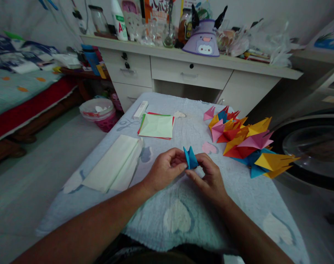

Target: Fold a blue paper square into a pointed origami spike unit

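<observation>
Between my two hands, above the cloth-covered table point(153, 205), is a small folded piece of blue origami paper point(191, 158) with pointed tips sticking up. My left hand point(169, 165) pinches its left side between thumb and fingers. On the other side my right hand point(208, 175) has its thumb and fingers closed at the paper's right lower edge. To the right lies a pile of folded paper cranes point(238, 137) in yellow, red, pink and blue. Beyond my left hand sits a stack of square paper point(156, 125), pale green on top.
A folded white paper bag or sheet point(112, 165) lies on the left, with a narrow white box point(141, 109) behind it. A pink bin point(99, 112) stands on the floor. A drawer desk point(191, 66) holds jars and a purple visor point(204, 38). At right is a washing machine point(312, 146).
</observation>
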Demonstrator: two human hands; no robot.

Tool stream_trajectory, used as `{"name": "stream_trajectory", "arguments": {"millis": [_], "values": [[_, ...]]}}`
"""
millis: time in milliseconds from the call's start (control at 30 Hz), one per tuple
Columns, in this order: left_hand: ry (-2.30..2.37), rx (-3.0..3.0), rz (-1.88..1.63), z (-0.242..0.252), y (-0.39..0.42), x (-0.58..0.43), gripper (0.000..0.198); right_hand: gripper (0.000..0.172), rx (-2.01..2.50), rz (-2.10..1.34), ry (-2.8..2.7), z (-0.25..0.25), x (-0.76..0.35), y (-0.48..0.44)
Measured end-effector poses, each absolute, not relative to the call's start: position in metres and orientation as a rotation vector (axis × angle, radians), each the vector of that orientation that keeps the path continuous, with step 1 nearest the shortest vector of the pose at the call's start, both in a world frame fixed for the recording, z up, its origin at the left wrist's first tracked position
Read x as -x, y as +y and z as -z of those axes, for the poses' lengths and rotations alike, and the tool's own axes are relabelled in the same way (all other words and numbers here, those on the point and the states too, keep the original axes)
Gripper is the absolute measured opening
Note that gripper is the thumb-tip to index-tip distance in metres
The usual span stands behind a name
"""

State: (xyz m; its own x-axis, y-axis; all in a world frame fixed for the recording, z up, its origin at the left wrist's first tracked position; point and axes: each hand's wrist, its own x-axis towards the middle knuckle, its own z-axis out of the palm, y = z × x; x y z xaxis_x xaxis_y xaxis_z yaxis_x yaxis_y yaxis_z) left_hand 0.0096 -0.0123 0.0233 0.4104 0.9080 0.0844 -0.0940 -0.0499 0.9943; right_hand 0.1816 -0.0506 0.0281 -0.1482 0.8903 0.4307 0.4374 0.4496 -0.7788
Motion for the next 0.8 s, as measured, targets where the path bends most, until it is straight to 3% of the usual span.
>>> {"name": "stream_trajectory", "arguments": {"millis": [233,433,667,800], "values": [[1.044,-1.665,-1.124,-0.026,-0.013,-0.006,0.032,0.021,1.089,-0.964,-1.562,-0.021,-0.183,-0.049],[0.894,-1.835,-1.127,-0.029,-0.012,-0.004,0.014,0.027,1.060,-1.171,-1.370,-0.020,-0.183,-0.047],[0.825,-1.998,-1.111,-0.034,-0.017,-0.006,0.041,0.033,1.069,-1.195,-1.305,-0.022,-0.184,-0.045],[0.903,-2.014,-1.128,-0.032,-0.018,-0.007,0.035,0.031,1.039,-1.230,-1.298,-0.023,-0.182,-0.044]]}}
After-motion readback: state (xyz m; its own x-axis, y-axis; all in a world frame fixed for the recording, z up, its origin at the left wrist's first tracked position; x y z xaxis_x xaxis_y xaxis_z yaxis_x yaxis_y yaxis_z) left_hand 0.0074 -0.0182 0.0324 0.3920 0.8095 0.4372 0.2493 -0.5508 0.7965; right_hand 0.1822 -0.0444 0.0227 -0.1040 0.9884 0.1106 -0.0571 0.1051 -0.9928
